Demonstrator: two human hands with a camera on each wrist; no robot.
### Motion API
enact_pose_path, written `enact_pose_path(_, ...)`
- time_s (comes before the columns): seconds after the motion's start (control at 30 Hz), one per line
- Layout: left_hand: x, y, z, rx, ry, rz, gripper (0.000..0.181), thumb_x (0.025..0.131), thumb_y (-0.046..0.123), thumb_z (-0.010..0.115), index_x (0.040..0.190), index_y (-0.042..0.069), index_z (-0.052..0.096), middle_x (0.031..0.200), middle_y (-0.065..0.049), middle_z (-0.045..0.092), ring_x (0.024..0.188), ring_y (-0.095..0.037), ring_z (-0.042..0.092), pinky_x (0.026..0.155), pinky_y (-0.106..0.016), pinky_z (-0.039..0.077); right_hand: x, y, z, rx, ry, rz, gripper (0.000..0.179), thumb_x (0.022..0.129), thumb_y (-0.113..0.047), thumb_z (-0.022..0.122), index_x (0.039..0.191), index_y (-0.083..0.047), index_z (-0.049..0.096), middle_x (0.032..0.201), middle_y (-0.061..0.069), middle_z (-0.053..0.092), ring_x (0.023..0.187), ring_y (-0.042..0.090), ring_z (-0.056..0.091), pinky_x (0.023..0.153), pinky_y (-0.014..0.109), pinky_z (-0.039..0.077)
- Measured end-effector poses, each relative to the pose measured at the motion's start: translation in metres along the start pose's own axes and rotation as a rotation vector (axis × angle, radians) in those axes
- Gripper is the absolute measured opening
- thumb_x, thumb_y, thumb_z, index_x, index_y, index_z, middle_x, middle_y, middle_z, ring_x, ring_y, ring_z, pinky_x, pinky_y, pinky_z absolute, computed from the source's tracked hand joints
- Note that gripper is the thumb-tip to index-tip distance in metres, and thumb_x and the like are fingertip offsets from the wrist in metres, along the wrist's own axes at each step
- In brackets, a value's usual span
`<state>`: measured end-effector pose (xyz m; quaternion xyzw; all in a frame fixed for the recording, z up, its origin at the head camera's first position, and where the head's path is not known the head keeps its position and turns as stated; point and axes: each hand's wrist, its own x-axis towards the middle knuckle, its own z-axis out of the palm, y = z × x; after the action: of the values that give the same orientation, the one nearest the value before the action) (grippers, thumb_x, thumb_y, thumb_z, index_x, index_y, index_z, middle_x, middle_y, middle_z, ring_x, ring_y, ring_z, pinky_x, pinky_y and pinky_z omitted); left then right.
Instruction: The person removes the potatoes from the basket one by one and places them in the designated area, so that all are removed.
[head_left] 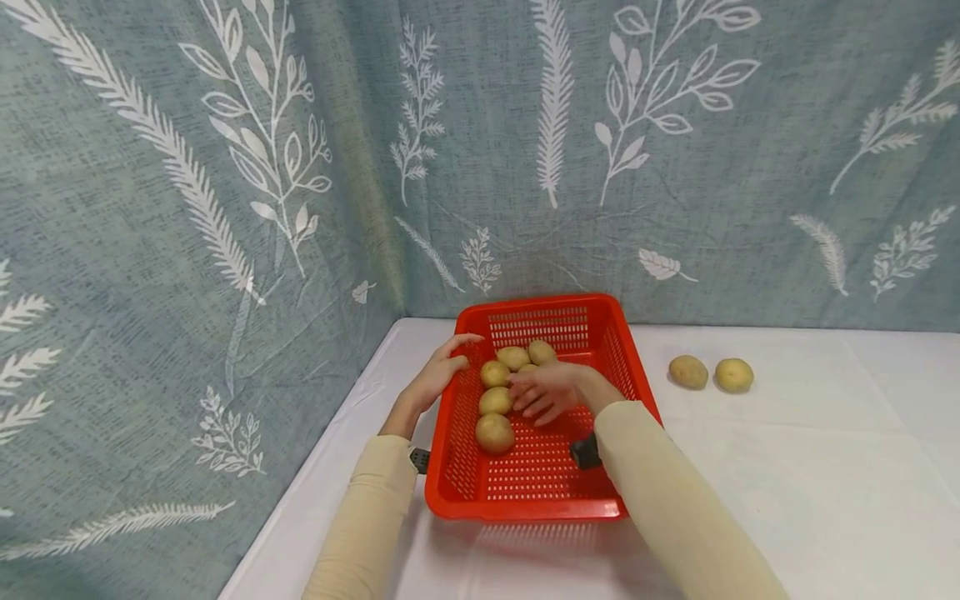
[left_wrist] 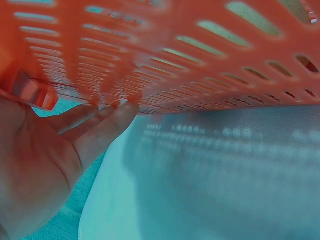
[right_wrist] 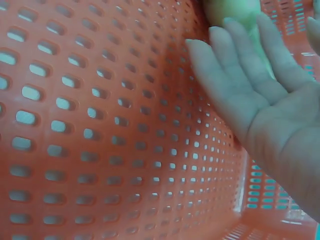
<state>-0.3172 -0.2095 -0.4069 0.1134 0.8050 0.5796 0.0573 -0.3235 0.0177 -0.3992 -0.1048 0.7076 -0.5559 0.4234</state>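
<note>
Several potatoes (head_left: 495, 401) lie along the left and far part of a red plastic basket (head_left: 525, 510). My left hand (head_left: 435, 375) holds the basket's left rim. From the left wrist view, some fingers of the left hand (left_wrist: 65, 145) extend along the slotted outer wall, while the rim hides the thumb. Inside the basket, my right hand (head_left: 551, 387) reaches in from the right beside the potatoes, fingers loosely extended. The right wrist view has the right hand (right_wrist: 265, 95) with a potato (right_wrist: 232, 11) right behind its fingertips, its palm holding nothing.
Two more potatoes, a darker potato (head_left: 687, 372) and a lighter potato (head_left: 733, 376), lie on the white tablecloth (head_left: 817, 450) right of the basket. A leaf-patterned curtain (head_left: 510, 167) hangs behind and along the left side.
</note>
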Motion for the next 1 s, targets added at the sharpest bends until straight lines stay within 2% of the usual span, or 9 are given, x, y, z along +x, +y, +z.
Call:
enact_pose_path(0.23, 0.001, 0.006, 0.000, -0.052, -0.020, -0.013, 0.051, 0.087, -0.006, 0.034, 0.138, -0.003, 0.040, 0.139, -0.026, 0.036, 0.113, -0.039, 0.044, 0.082, -0.029, 0.043, -0.003, 0.000, 0.002, -0.055, -0.107, 0.071, 0.050, 0.100, -0.033, 0.044, 0.132, 0.005, 0.050, 0.126, 0.019, 0.055, 0.115, 0.035, 0.052, 0.088, 0.045, 0.047)
enact_pose_path(0.47, -0.014, 0.031, 0.004, -0.037, -0.027, -0.022, 0.051, 0.086, -0.006, 0.034, 0.136, -0.008, 0.038, 0.139, -0.030, 0.034, 0.115, -0.044, 0.041, 0.085, -0.029, 0.042, -0.004, -0.001, 0.004, -0.093, -0.211, 0.112, 0.056, 0.099, -0.034, 0.046, 0.138, 0.005, 0.042, 0.134, 0.020, 0.049, 0.120, 0.035, 0.049, 0.093, 0.046, 0.044)
enact_pose_path(0.6, -0.017, 0.033, 0.004, -0.041, -0.025, -0.019, 0.051, 0.086, -0.006, 0.033, 0.136, -0.009, 0.038, 0.137, -0.031, 0.035, 0.115, -0.046, 0.040, 0.084, -0.028, 0.042, -0.003, -0.002, 0.006, -0.127, -0.229, 0.129, 0.058, 0.099, -0.035, 0.046, 0.139, 0.005, 0.041, 0.135, 0.020, 0.048, 0.121, 0.035, 0.048, 0.094, 0.047, 0.042)
enact_pose_path(0.73, -0.015, 0.029, 0.003, -0.049, -0.033, -0.020, 0.052, 0.086, -0.007, 0.033, 0.137, -0.009, 0.037, 0.136, -0.032, 0.036, 0.115, -0.046, 0.041, 0.084, -0.030, 0.044, -0.003, -0.002, 0.007, -0.145, -0.248, 0.156, 0.058, 0.098, -0.037, 0.046, 0.138, 0.007, 0.042, 0.133, 0.020, 0.049, 0.122, 0.035, 0.046, 0.095, 0.047, 0.041)
enact_pose_path(1.0, -0.002, 0.005, 0.000, -0.048, -0.019, -0.010, 0.053, 0.086, -0.006, 0.034, 0.139, -0.003, 0.039, 0.138, -0.026, 0.037, 0.115, -0.040, 0.043, 0.083, -0.029, 0.042, -0.003, -0.002, 0.008, -0.141, -0.240, 0.170, 0.056, 0.099, -0.036, 0.046, 0.136, 0.005, 0.045, 0.126, 0.019, 0.054, 0.117, 0.033, 0.050, 0.094, 0.047, 0.042)
